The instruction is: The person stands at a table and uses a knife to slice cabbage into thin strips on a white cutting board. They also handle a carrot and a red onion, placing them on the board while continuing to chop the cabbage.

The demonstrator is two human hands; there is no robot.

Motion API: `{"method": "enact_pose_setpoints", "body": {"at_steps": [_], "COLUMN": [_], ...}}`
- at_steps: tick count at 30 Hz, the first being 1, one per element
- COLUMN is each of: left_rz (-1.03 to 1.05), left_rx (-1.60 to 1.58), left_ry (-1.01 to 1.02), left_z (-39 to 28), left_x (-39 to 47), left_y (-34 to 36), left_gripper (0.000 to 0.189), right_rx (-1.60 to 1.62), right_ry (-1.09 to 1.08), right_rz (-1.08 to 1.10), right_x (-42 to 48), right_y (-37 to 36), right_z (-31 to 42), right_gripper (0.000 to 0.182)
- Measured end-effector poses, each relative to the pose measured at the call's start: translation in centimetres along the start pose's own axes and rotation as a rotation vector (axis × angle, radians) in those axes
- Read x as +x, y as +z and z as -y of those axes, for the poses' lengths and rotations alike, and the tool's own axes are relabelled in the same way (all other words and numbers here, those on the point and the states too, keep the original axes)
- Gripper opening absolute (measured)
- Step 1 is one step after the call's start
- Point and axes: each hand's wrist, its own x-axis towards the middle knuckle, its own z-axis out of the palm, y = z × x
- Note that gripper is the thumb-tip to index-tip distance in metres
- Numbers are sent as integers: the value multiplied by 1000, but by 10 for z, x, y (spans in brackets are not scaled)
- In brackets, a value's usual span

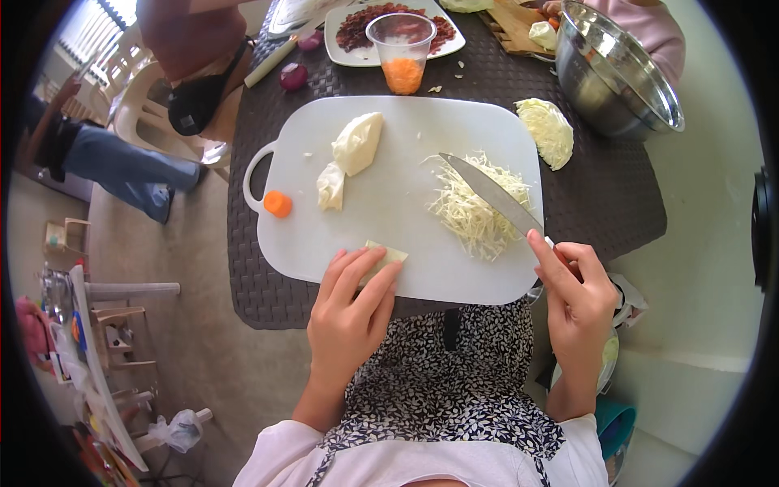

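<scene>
My left hand (350, 307) rests at the near edge of a white plastic cutting board (395, 176), its fingertips pressing down a small flat piece of cabbage leaf (394, 252). My right hand (575, 298) grips the handle of a kitchen knife (494, 195), mostly hidden by the fingers. The blade lies over a heap of shredded cabbage (465, 210) on the board's right side, pointing away and to the left. Farther left on the board are pale cabbage leaf pieces (358, 145). A carrot stub (277, 204) sits beside the board's handle.
A cabbage wedge (546, 133) lies right of the board, near a steel bowl (608, 79). Beyond stand a plastic cup of orange shreds (403, 70) and a plate of chopped reddish food (347, 52). Red onions (293, 77) lie far left. Other people stand around the woven-pattern table (602, 189).
</scene>
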Motion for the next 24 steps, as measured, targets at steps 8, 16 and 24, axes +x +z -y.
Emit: {"method": "enact_pose_setpoints", "body": {"at_steps": [8, 16, 24], "left_rz": [46, 62, 75], "left_rx": [14, 76, 126], "left_ry": [91, 106, 114], "left_z": [4, 4, 5], "left_x": [-5, -3, -4], "left_y": [0, -1, -1], "left_gripper": [29, 31, 31], "right_rx": [243, 15, -53], "right_ry": [6, -157, -247], "right_rz": [344, 401, 415], "right_x": [-12, 1, 9], "right_y": [14, 23, 24], "right_z": [22, 28, 30], "right_gripper": [56, 59, 63]}}
